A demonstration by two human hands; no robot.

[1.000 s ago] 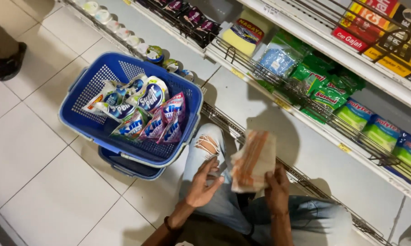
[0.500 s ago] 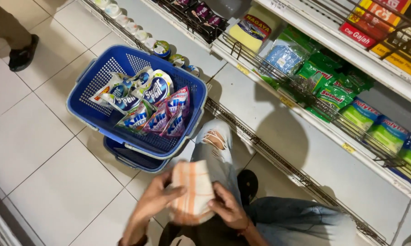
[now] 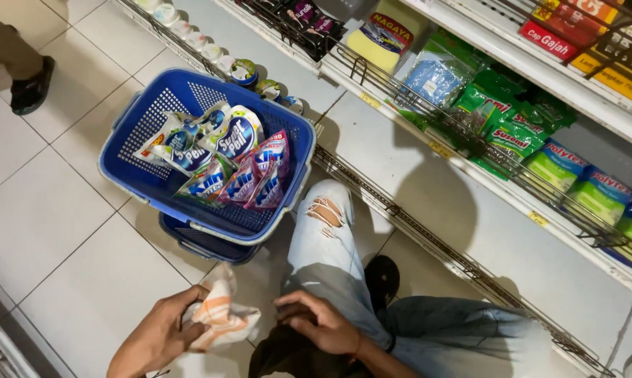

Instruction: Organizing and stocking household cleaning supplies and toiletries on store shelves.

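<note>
Blue baskets point(image 3: 155, 178), two stacked; left hand point(image 3: 158, 336) clutches one cloth point(image 3: 221, 315).

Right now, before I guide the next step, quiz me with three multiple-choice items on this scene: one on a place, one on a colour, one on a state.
1. Where does the basket stand?
A. on the tiled floor beside the shelves
B. on the upper shelf
C. on the person's lap

2. What colour is the basket?
A. red
B. blue
C. green

3. What is the left hand doing?
A. resting open on the floor
B. gripping the basket rim
C. holding a crumpled white and orange cloth

Key: 1 A, floor tiles show all around it; 2 B, its perforated walls are blue; 3 C, the fingers wrap the cloth.
</note>
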